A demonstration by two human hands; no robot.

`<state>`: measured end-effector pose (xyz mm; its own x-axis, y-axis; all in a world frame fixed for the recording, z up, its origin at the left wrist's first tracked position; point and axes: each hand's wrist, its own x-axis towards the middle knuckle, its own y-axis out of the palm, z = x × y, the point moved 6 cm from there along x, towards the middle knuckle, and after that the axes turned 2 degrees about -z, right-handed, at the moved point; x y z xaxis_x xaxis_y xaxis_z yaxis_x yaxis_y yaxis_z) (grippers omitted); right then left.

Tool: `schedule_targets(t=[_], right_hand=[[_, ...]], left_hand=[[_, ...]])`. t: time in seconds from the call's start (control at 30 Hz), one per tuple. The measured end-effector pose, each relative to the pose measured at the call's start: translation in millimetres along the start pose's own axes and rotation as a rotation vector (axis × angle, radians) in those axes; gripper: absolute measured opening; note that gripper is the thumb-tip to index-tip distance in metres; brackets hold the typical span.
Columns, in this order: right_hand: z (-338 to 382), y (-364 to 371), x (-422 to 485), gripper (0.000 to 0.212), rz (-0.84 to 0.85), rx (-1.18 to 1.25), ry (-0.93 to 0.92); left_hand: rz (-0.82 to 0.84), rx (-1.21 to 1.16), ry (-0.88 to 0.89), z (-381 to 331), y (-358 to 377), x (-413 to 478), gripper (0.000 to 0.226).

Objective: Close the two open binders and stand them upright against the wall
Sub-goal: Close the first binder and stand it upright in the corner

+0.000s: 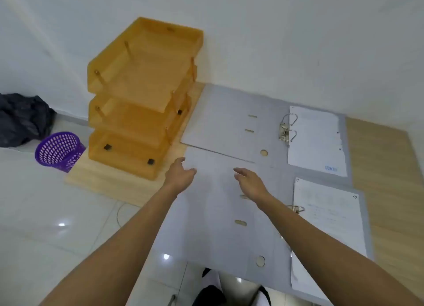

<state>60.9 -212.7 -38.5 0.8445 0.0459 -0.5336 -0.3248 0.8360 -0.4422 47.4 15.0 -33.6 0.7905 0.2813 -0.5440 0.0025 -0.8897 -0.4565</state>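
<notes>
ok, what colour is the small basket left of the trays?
Purple basket, perforated with holes; seen in the head view.

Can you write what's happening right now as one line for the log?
step: reaching | near binder: open, flat | far binder: open, flat | left hand: open, at cover's left edge | right hand: open, over cover

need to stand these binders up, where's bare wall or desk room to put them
Bare desk lies right of the far binder, along the wall. The left end is crowded: the orange trays sit beside that binder. The near binder overhangs the front edge.
</notes>
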Motion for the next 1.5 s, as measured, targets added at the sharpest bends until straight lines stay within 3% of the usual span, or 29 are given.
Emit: schedule_targets(t=[0.13, 0.27, 0.5, 0.6, 0.77, 0.97, 1.07, 1.3, 1.5], right_hand=[[-19.6, 24.5, -1.3, 0.051, 0.099, -0.099, 0.002], [-45.2, 39.6, -4.9, 0.053, 0.180, -0.095, 0.035], [-51.6, 54.0, -8.1, 0.059, 0.225, -0.241, 0.026], [-34.0, 53.7, -10.6, 0.058, 0.187, -0.224, -0.039], [-1.4, 42.9, -24.3, 0.059, 0.116, -0.256, -0.271], [9.1, 8.2, -48.4, 0.061, 0.053, -0.121, -0.335], [14.8, -26.0, -64.4, 0.060, 0.043, 0.015, -0.342], [9.5, -113.9, -116.0, 0.064, 0.032, 0.461, -0.305], [-42.3, -192.2, -140.2, 0.073, -0.118, 0.453, -0.260]], left_hand=[[-0.014, 0.129, -0.142, 49.6, -3.7, 3.6, 0.074], [-0.080, 0.140, -0.105, 71.2, 0.6, -3.6, 0.071], [-0.194, -0.181, -0.241, 81.7, -8.2, 7.3, 0.058], [-0.104, -0.230, -0.172, 56.4, -14.4, 7.6, 0.040], [0.245, -0.237, -0.076, -5.4, -19.0, -13.7, 0.029], [0.500, -0.420, -0.109, -61.1, 24.9, -71.3, 0.042], [0.578, -0.496, -0.028, -92.8, 58.9, -101.0, 0.053], [0.544, -0.317, 0.272, -136.0, 170.0, -156.8, 0.071], [0.430, -0.009, 0.398, -125.9, 246.0, -163.3, 0.072]])
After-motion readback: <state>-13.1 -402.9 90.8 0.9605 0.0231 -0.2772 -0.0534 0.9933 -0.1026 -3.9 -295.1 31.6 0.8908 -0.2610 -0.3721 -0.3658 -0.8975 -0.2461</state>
